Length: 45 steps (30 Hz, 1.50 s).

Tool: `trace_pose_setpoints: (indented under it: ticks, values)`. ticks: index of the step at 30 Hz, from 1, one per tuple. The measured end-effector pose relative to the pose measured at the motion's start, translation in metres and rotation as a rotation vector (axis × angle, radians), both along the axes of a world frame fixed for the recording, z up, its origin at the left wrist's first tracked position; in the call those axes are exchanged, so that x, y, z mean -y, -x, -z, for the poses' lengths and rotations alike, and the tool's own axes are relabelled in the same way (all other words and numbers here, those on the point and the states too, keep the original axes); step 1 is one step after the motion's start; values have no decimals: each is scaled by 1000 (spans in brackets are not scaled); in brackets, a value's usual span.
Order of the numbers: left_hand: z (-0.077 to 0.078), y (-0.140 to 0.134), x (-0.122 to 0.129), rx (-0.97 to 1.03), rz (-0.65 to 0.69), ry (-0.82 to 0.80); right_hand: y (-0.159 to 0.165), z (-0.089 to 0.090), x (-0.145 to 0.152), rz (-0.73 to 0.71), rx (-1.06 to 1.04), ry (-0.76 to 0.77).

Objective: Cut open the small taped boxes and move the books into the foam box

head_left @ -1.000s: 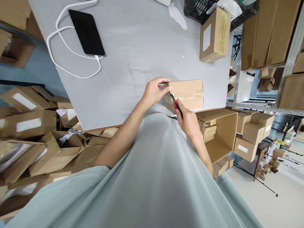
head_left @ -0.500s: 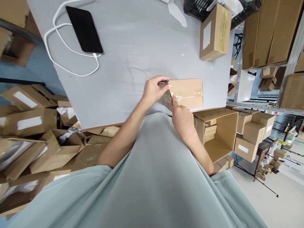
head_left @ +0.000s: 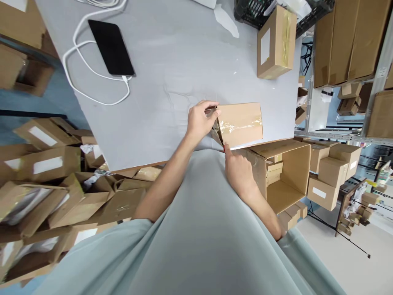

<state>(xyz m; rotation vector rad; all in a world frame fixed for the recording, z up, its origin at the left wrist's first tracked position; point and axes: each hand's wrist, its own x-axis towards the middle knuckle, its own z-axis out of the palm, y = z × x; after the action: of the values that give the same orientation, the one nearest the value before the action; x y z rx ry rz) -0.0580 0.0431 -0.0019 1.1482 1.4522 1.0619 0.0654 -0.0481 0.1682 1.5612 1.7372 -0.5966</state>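
A small brown cardboard box [head_left: 244, 123] lies at the front edge of the grey table, with clear shiny tape along its top. Its left end gapes along a dark slit. My left hand [head_left: 201, 119] grips the upper left corner of this box, thumb and fingers pinched around the edge. My right hand [head_left: 239, 168] is closed just below the box's lower left corner, index finger extended along a cutter. Of the cutter [head_left: 224, 149] only a small red bit shows; the palm hides the rest.
A black phone [head_left: 112, 47] with a white cable lies at the table's left. A taped box [head_left: 276, 43] stands at the back right by a black crate [head_left: 250, 12]. Below the table's right edge is a large open carton [head_left: 287, 196]. Opened boxes [head_left: 76, 200] pile up at left.
My right hand has moved down toward me along the box's left end. The slit there has widened. My left hand stays on the corner.
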Motion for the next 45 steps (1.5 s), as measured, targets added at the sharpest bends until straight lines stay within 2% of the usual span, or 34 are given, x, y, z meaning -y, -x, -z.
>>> trace_pose_setpoints:
  ticks: [5,8,10,13,17,21,23,26,28,32,34,38,41,45]
  values:
    - [-2,0,4,3,8,9,-15,-18,12,94,-101,-63]
    - [-2,-1,7,-1,-8,8,-39,-26,10,166,-177,-241]
    - [-2,-5,12,-21,-34,20,-67,-23,2,240,-184,-381]
    - [-5,-15,29,-71,-94,57,-116,-9,-21,358,-157,-539]
    - [-7,-33,60,-110,-155,139,-170,16,-57,445,-156,-612]
    - [-6,-44,77,-96,-169,198,-191,40,-79,442,-356,-578]
    - [-10,-47,77,-168,-202,180,-194,51,-84,427,-449,-538]
    - [-26,-56,65,-380,-229,89,-196,65,-88,415,-532,-477]
    - [-42,-67,47,-467,-191,32,-199,73,-90,422,-565,-434]
    - [-63,-99,-6,-448,-60,-37,-207,84,-90,449,-615,-360]
    - [-63,-115,-35,-422,19,-50,-212,86,-89,455,-651,-340]
    - [-50,-131,-77,-342,191,17,-220,84,-83,474,-709,-316]
    - [-40,-130,-90,-275,230,104,-222,74,-78,482,-720,-292]
    - [-36,-128,-91,-226,221,143,-216,56,-77,468,-755,-260]
